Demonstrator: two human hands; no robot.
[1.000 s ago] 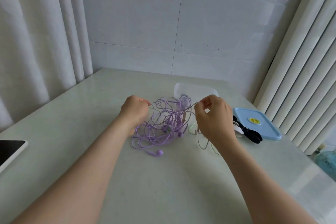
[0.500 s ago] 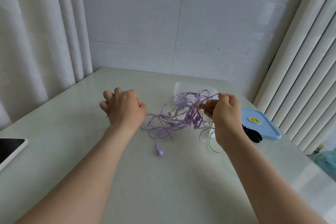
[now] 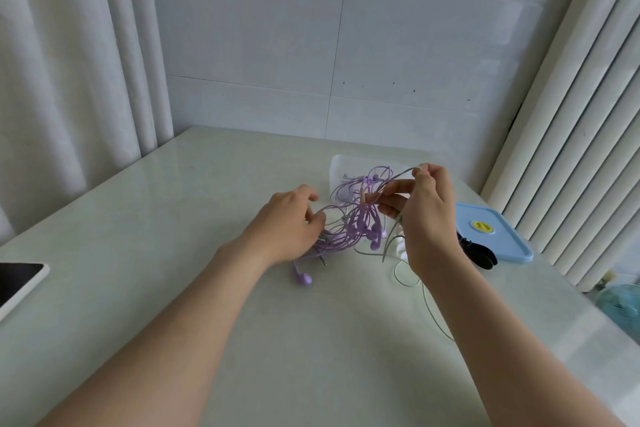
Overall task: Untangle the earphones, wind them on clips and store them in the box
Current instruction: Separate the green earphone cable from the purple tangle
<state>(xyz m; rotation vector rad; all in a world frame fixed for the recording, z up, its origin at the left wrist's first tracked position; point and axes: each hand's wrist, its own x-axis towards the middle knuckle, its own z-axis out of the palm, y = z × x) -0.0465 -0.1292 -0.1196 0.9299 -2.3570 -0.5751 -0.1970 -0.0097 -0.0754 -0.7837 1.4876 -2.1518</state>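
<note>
Now | right hand [image 3: 429,218] fingers pinch earphones [image 3: 360,225] | left hand [image 3: 287,225] fingers unclear | box [image 3: 341,163] contents unclear

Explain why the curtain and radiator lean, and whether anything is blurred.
Head view: the wide-angle lens tilts the curtain and radiator inward; light there is soft and even, with mild sheen on the table; also in head view, the earphone tangle looks slightly soft.

1. The left hand [image 3: 291,218] and left forearm [image 3: 173,333] are bare skin all the way to the lower edge of the view.
2. The right hand [image 3: 427,215] and right forearm [image 3: 502,340] are likewise bare, down to the lower right corner.
3. A fingernail [image 3: 418,169] on the right hand looks short.
</note>
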